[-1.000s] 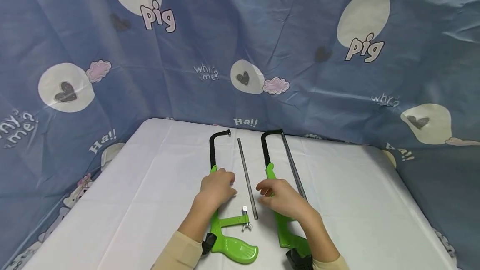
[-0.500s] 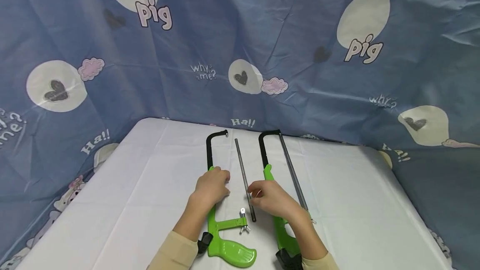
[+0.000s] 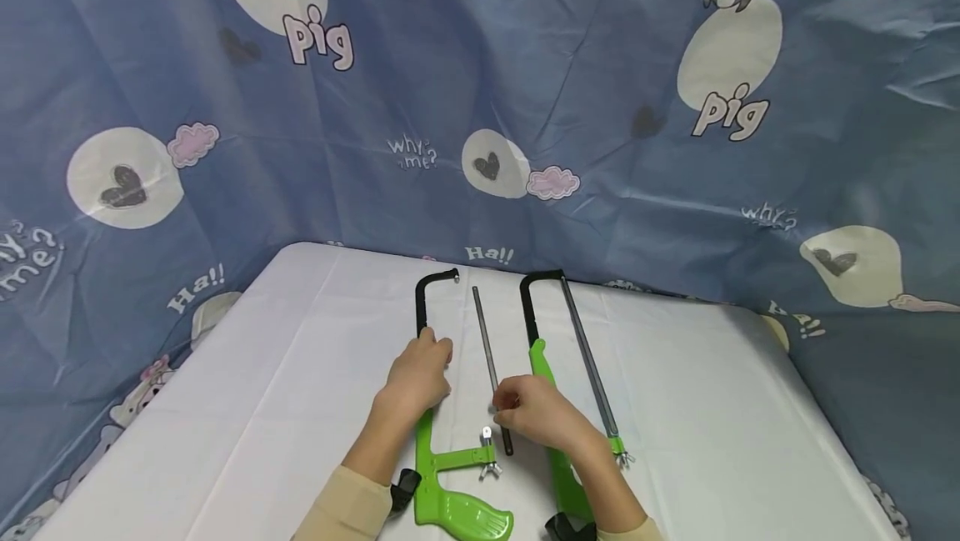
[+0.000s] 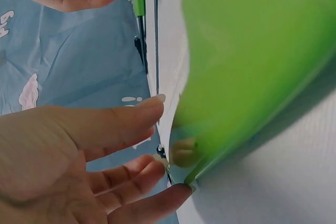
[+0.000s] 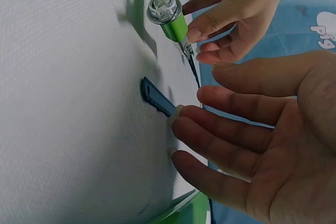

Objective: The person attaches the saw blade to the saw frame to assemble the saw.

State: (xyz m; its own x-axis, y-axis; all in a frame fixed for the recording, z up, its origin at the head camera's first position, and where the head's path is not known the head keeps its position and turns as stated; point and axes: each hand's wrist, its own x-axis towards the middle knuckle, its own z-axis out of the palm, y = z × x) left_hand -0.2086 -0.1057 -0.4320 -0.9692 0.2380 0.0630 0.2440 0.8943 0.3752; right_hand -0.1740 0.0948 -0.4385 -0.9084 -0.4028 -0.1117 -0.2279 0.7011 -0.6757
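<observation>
Two green hacksaws with black front bows lie on the white table. At the left hacksaw (image 3: 423, 433), whose bow has no blade fitted, my left hand (image 3: 418, 370) lies over the frame. Its fingers look relaxed in the left wrist view, one fingertip at the green edge. A loose dark hacksaw blade (image 3: 483, 337) lies between the saws. My right hand (image 3: 536, 412) is over its near part. The right wrist view has the fingertips at the blade (image 5: 156, 96), fingers loosely bent and thumb apart. The right hacksaw (image 3: 542, 358) carries a fitted blade (image 3: 588, 358); the right forearm hides part of its handle.
A wing nut (image 3: 491, 470) sits at the left saw's rear arm, and another wing nut (image 3: 624, 459) at the right saw's blade end. Behind the white table (image 3: 300, 408) hangs a blue patterned cloth (image 3: 420, 91). Black straps (image 3: 405, 489) are on the wrists.
My right hand has moved left, from the right hacksaw's frame to the loose blade. My left hand stays over the left frame, with its fingers slightly shifted. The camera view has tilted a little.
</observation>
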